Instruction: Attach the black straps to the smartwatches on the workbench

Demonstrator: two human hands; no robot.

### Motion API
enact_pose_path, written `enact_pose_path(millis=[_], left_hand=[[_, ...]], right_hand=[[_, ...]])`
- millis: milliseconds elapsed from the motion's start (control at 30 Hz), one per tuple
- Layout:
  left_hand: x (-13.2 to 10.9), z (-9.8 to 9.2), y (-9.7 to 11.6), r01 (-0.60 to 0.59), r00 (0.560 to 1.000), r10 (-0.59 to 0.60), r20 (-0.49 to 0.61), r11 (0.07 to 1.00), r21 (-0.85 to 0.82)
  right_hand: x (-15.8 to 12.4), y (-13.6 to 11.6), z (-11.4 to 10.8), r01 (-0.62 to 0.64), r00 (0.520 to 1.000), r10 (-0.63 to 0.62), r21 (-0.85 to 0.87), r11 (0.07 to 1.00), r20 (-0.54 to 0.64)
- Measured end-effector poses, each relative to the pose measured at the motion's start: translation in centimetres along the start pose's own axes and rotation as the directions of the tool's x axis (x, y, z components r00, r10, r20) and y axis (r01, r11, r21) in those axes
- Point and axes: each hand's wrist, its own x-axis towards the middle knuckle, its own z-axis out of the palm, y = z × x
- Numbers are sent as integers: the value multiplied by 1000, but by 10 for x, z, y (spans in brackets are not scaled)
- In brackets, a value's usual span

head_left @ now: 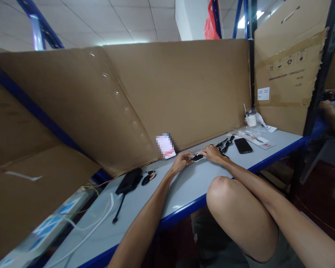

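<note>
One small black object (197,157) sits between left hand (182,160) and right hand (213,154), grip narrow on it from both ends, probably to steady it. Exact item unclear. It's over the worktop (184,190); can't tell if touching. Black straps (228,144) lie just past the right hand, black phone (243,146) flat beyond, presumably for easy reach.

We see a smooth grey bench (181,193) with a soft sheen, its blue edge (181,211) looking like glossy painted metal. The large panel (184,89) is matt brown cardboard, and shiny tape (284,101) crosses the right-hand sheet (281,85). We note a glossy black phone (243,146), a duller black case (130,180) and crinkled clear plastic wrapping (249,132). The small black piece (197,157) looks like plastic (too small for us to be certain).
</note>
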Motion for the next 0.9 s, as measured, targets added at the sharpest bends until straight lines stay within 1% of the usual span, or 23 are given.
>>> enact_pose_path(millis=[267,400,567,733,800,900], left_hand=[[-3,-2,3,44,999,-44,22,999,16],[-4,-2,6,69,997,-69,20,998,2],[-8,-3,11,105,994,-105,13,994,-21],[-9,1,15,89,995,-89,37,996,15],[-8,4,15,65,997,-66,35,997,34],[-5,8,14,40,999,-40,21,999,17]], right_hand=[[4,4,5,-22,1000,22,33,999,-9],[6,6,8,-13,1000,14,55,998,-10],[5,4,7,-29,1000,30,82,996,-9],[7,6,8,-56,998,58,90,994,-13],[8,9,8,-72,997,73,89,993,-16],[10,14,10,-72,997,74,95,993,-13]])
